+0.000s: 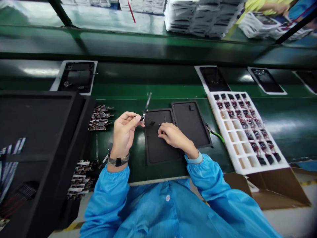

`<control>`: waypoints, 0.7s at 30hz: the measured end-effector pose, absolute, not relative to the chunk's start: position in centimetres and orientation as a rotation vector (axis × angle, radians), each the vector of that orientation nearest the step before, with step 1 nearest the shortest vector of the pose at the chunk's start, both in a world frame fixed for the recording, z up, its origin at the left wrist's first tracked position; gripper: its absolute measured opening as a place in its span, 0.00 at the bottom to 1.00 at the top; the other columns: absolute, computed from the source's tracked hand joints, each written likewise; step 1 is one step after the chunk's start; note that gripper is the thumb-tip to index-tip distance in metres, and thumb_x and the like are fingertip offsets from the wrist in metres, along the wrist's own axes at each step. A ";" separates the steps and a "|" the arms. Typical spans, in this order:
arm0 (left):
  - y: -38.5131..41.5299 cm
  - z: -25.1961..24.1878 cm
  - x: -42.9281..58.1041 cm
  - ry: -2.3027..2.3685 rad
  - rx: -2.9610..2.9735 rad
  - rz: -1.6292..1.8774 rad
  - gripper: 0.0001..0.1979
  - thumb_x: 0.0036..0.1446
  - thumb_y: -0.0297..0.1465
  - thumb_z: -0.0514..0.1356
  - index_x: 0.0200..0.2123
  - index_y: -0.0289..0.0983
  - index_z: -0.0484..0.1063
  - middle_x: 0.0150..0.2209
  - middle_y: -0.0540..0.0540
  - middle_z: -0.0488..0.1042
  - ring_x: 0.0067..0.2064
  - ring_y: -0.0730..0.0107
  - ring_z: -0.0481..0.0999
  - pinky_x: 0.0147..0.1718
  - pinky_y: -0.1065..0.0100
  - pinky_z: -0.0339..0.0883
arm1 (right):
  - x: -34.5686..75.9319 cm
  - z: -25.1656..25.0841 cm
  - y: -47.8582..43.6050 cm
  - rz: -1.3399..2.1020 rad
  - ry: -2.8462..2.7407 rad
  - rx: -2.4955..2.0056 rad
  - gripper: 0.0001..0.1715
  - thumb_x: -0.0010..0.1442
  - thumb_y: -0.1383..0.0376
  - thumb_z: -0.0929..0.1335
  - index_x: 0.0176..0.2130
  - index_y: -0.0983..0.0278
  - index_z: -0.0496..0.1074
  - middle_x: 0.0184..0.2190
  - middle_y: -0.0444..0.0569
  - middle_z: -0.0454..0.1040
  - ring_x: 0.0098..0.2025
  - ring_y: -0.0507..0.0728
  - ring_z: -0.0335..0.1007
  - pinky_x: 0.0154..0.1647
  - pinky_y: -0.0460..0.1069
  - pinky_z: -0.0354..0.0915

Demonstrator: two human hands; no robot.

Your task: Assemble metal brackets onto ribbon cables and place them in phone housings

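Observation:
My left hand (127, 130) is closed, pinching a small electronic part (142, 119) between thumb and fingertips. A thin flat strip (148, 101) sticks up from that part, looking like a flex cable. My right hand (174, 135) is held over the left black foam tray (158, 152), its fingers curled together. Whatever is in that pinch, if anything, is too small to make out. A small dark piece (150, 123) shows between my two hands. Beside it to the right lies a second black tray (192, 124) with a small black block (191, 107) near its top.
Green-handled pliers (215, 133) lie right of the trays. A white foam tray (244, 165) holds several black parts with red wires, above a cardboard box (279, 195). Small boards (100, 118) are stacked at left by large black trays (71, 125). Device shells (77, 77) sit behind.

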State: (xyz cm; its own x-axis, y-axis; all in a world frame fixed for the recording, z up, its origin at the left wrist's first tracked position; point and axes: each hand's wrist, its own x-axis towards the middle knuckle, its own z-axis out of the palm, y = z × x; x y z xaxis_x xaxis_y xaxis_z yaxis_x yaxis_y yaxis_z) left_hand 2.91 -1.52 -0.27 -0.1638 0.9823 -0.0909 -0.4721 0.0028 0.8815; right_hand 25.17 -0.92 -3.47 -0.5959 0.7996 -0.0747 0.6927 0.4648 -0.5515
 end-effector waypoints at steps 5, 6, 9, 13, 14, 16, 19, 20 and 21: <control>-1.4 -0.7 3.1 1.003 0.744 1.527 0.11 0.49 0.32 0.75 0.33 0.36 0.79 0.34 0.48 0.79 0.35 0.71 0.78 0.35 0.69 0.77 | 26.2 -2.0 -1.0 1.161 -2.190 -1.217 0.05 0.71 0.67 0.68 0.38 0.62 0.70 0.31 0.46 0.77 0.33 0.55 0.73 0.38 0.49 0.63; -1.3 -0.7 3.1 1.006 0.753 1.540 0.10 0.49 0.32 0.75 0.33 0.36 0.80 0.36 0.47 0.80 0.36 0.70 0.79 0.36 0.69 0.77 | 26.5 -1.7 -1.0 1.292 -2.065 -1.170 0.04 0.71 0.65 0.68 0.41 0.62 0.71 0.30 0.45 0.78 0.30 0.54 0.74 0.36 0.48 0.65; -1.3 -0.9 3.2 1.003 0.782 1.528 0.10 0.50 0.32 0.75 0.34 0.35 0.80 0.38 0.45 0.81 0.38 0.68 0.80 0.38 0.67 0.77 | 26.8 -1.4 -0.9 1.562 -1.775 -1.031 0.12 0.69 0.58 0.70 0.47 0.64 0.74 0.31 0.47 0.81 0.29 0.55 0.79 0.35 0.49 0.71; -1.4 -1.1 3.4 1.007 0.781 1.496 0.12 0.50 0.33 0.76 0.34 0.34 0.80 0.34 0.46 0.80 0.34 0.69 0.80 0.35 0.69 0.76 | 26.5 -1.8 -0.8 1.694 -1.626 -0.991 0.19 0.66 0.52 0.73 0.44 0.66 0.79 0.40 0.56 0.85 0.43 0.61 0.84 0.41 0.51 0.75; -1.4 -1.1 3.4 1.009 0.775 1.497 0.12 0.49 0.32 0.76 0.34 0.34 0.80 0.33 0.46 0.80 0.34 0.70 0.80 0.34 0.69 0.76 | 26.4 -1.9 -0.8 1.704 -1.592 -0.990 0.19 0.66 0.52 0.74 0.45 0.66 0.79 0.43 0.58 0.85 0.46 0.62 0.84 0.42 0.51 0.76; -1.4 -1.2 3.4 1.011 0.766 1.499 0.12 0.49 0.32 0.77 0.33 0.34 0.80 0.33 0.46 0.81 0.33 0.70 0.80 0.34 0.69 0.76 | 26.3 -2.0 -0.9 1.703 -1.537 -0.986 0.20 0.66 0.52 0.74 0.47 0.65 0.78 0.46 0.59 0.85 0.49 0.62 0.83 0.44 0.51 0.76; -1.4 -1.3 3.2 1.012 0.770 1.504 0.11 0.49 0.31 0.77 0.33 0.34 0.81 0.35 0.45 0.82 0.34 0.70 0.80 0.36 0.69 0.77 | 26.3 -1.9 -1.0 1.645 -1.461 -0.989 0.19 0.65 0.52 0.75 0.44 0.65 0.77 0.42 0.57 0.85 0.45 0.61 0.84 0.44 0.52 0.76; -1.4 -1.4 3.1 1.009 0.772 1.508 0.10 0.49 0.30 0.76 0.33 0.34 0.81 0.37 0.44 0.82 0.36 0.69 0.81 0.37 0.69 0.77 | 26.3 -1.8 -1.0 1.614 -1.438 -0.996 0.19 0.64 0.52 0.75 0.43 0.65 0.76 0.40 0.56 0.85 0.41 0.60 0.84 0.42 0.52 0.76; -1.5 -1.4 3.1 1.003 0.773 1.512 0.10 0.49 0.30 0.76 0.33 0.34 0.81 0.39 0.44 0.83 0.39 0.68 0.82 0.39 0.69 0.78 | 26.4 -1.8 -1.1 1.579 -1.426 -1.011 0.18 0.64 0.52 0.75 0.42 0.64 0.77 0.39 0.55 0.85 0.37 0.59 0.84 0.40 0.51 0.75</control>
